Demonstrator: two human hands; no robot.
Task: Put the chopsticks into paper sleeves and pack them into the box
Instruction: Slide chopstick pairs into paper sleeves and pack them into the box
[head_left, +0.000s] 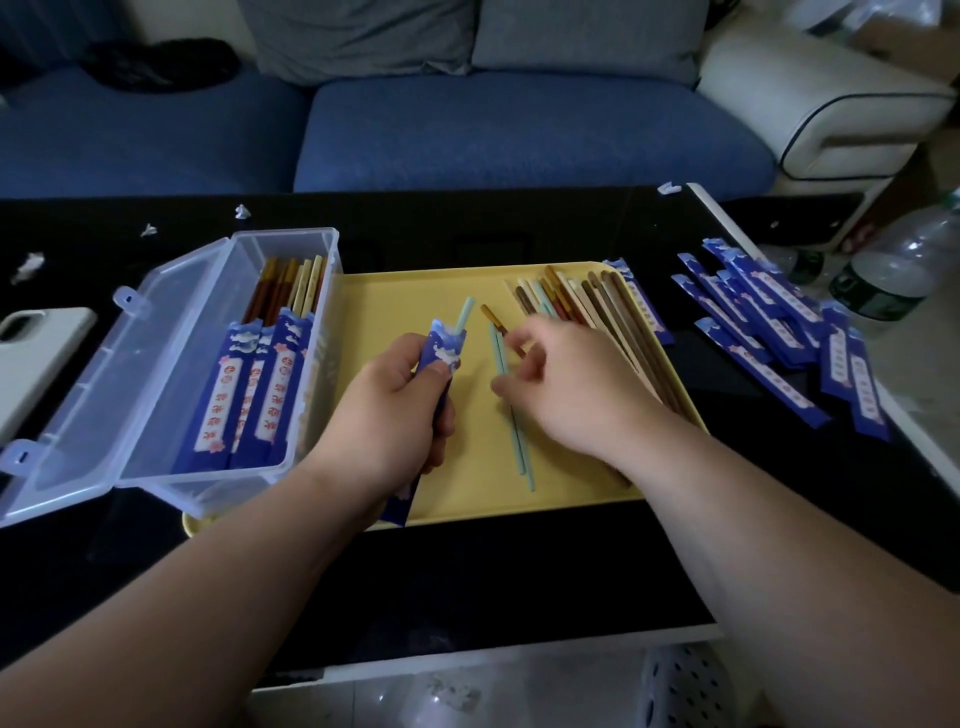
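Worktop, dark, forearms crossing the near edge.

Left hand grips a blue sleeve, fingers wrapped round it, thumb pressed on its face. The mouth points away and stays open for loading. One teal stick already stands in it, top poking out.

Right hand is over the tray. Its fingers are curled and the thumb tip touches the mate, which lies flat. I cannot tell whether it is pinched yet. Likely step: fetch this mate to complete the pair. A brown stick lies just beside it.

Box, left, is clear, with its lid thrown back. Sleeved pairs lie inside, tops bare, with room left.

At the tray's far right is a loose pile of mixed sticks. Spare sleeves are heaped on the worktop beyond, in right-hand reach. Bottle far right.
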